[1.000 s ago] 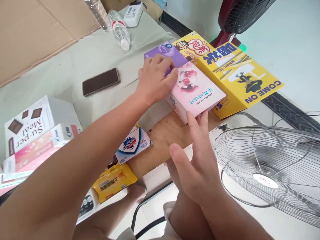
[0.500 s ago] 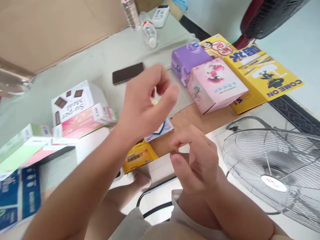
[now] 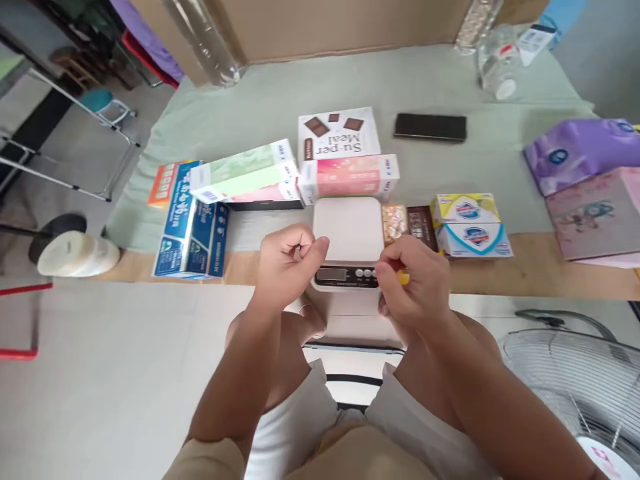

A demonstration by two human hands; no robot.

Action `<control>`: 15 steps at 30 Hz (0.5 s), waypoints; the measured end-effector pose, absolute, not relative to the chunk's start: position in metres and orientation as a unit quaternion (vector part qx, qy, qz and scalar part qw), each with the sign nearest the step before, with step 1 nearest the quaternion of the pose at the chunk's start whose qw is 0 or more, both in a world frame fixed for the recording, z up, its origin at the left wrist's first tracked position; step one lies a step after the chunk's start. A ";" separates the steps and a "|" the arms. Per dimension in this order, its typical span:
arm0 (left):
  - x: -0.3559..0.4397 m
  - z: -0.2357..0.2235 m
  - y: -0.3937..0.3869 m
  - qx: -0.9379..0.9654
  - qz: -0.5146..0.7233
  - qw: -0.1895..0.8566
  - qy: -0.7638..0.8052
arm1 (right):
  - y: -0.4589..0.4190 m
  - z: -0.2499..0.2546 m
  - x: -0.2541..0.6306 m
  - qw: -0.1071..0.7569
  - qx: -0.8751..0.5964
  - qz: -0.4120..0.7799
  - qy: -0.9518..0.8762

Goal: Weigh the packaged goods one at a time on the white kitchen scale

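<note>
A white kitchen scale [image 3: 349, 230] lies at the table's front edge, its dark display strip towards me. My left hand [image 3: 291, 263] is closed, thumb against curled fingers, over the scale's lower left corner. Over the lower right corner hovers my right hand [image 3: 419, 280], also closed, thumb to forefinger. Nothing shows in either hand. A bit of yellow [image 3: 403, 277] peeks out behind the right hand. Right of the scale lie a clear pack of nut-like pieces [image 3: 395, 222], a brown packet [image 3: 421, 223] and two stacked soap boxes, yellow [image 3: 467, 208] over white-and-blue [image 3: 475, 240].
Behind the scale are a pink box [image 3: 350, 175] and a white Super Meal box [image 3: 340, 130]. Left stand a green box [image 3: 245, 170] and blue boxes [image 3: 193, 230]. A phone [image 3: 430, 127], plastic bottle [image 3: 500, 63], purple pack [image 3: 580, 157], pink box [image 3: 597, 217] and fan [image 3: 575, 373] are rightward.
The view has swung left and levelled, bringing the scale and the left side of the table into sight. Both hands now sit level, nearer the scale, and the right fingers have drawn together.
</note>
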State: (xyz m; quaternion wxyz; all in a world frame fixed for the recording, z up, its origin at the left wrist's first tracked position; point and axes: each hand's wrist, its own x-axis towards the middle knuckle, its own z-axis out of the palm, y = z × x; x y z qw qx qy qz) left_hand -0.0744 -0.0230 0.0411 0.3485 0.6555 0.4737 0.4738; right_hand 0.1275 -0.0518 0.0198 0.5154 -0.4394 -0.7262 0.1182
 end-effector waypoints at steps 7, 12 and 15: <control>-0.145 0.053 -0.027 0.480 0.657 0.250 0.525 | -0.036 0.014 0.031 0.455 -0.411 0.200 -0.765; -0.209 0.061 -0.036 0.345 0.738 0.100 0.571 | -0.034 0.008 -0.040 0.380 -0.404 0.305 -0.774; -0.243 0.052 -0.042 0.294 0.688 0.142 0.648 | -0.038 0.005 -0.072 0.345 -0.392 0.352 -0.777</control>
